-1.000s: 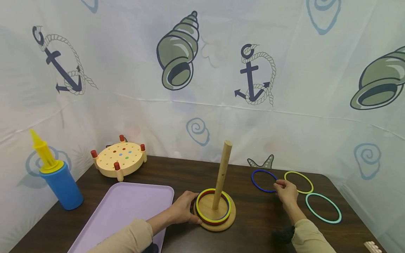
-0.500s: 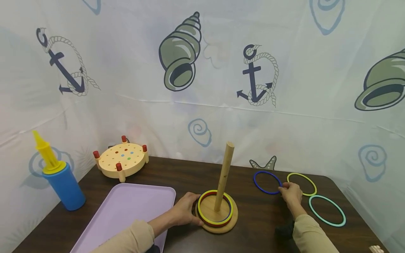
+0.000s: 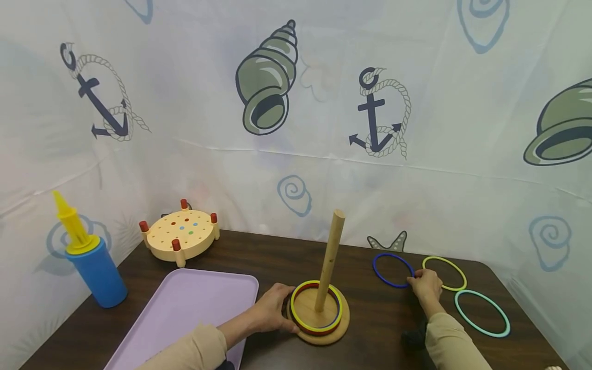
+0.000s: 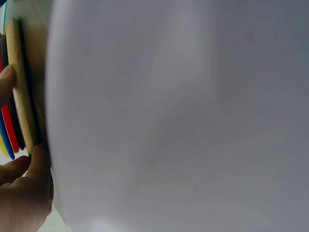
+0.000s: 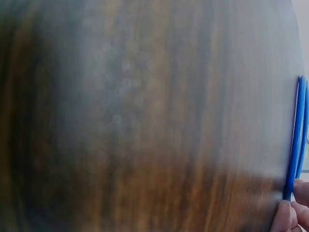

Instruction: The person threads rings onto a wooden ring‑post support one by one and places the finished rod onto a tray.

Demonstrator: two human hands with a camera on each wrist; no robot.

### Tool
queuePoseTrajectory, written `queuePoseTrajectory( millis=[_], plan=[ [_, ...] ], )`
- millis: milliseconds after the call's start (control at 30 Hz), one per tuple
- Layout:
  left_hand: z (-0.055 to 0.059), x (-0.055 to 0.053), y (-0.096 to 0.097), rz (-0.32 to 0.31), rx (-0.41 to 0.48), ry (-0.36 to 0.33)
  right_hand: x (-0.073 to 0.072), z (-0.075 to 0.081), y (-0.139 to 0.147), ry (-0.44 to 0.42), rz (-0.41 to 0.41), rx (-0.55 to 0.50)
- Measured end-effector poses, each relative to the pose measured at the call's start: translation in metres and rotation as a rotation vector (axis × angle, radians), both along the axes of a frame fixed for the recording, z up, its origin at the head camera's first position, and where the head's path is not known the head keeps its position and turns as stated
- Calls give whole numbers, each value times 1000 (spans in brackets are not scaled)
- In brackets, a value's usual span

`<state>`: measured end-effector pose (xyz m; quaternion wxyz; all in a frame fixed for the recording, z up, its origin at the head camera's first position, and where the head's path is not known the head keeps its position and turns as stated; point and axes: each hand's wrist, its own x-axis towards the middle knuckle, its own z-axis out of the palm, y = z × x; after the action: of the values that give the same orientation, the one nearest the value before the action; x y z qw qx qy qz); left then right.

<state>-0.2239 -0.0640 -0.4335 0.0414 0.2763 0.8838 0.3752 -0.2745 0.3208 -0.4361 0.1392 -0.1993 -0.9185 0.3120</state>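
Note:
In the head view my left hand (image 3: 274, 311) grips the left edge of a round wooden base (image 3: 343, 324) with an upright peg (image 3: 330, 259). Thumb and fingers spread along the base's rim (image 4: 21, 92) in the left wrist view. Around the peg lie stacked rings, a yellow ring (image 3: 341, 308) on top, with a red ring (image 4: 7, 118) and a blue one lower down. Farther right, my right hand (image 3: 427, 289) pinches the near right edge of a blue ring (image 3: 393, 254). The right wrist view has fingertips on both sides of this blue ring (image 5: 296, 140), low over the table.
A yellow ring (image 3: 445, 259) and a teal ring (image 3: 506, 319) lie beside my right hand. Left of the peg is a lilac tray (image 3: 203, 293). A pegged wooden disc (image 3: 182, 236) and a blue-and-yellow pump (image 3: 99, 275) stand at the left. A patterned cloth hangs behind.
My right fingertips have slid slightly nearer along the blue ring's right edge, and the hand sits lower. The left hand keeps its grip on the base. The head view has shifted a little.

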Motion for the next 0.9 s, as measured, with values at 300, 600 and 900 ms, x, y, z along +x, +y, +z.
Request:
queuePoseTrajectory(
  millis=[300, 600, 900],
  plan=[
    [2, 1, 1, 0, 0, 4, 3, 4, 2, -19, 22, 8],
    [-1, 0, 1, -1, -3, 2, 7, 2, 4, -46, 24, -13],
    [-1, 0, 2, 3, -2, -8, 10, -1, 5, 33, 38, -74]
  ],
)
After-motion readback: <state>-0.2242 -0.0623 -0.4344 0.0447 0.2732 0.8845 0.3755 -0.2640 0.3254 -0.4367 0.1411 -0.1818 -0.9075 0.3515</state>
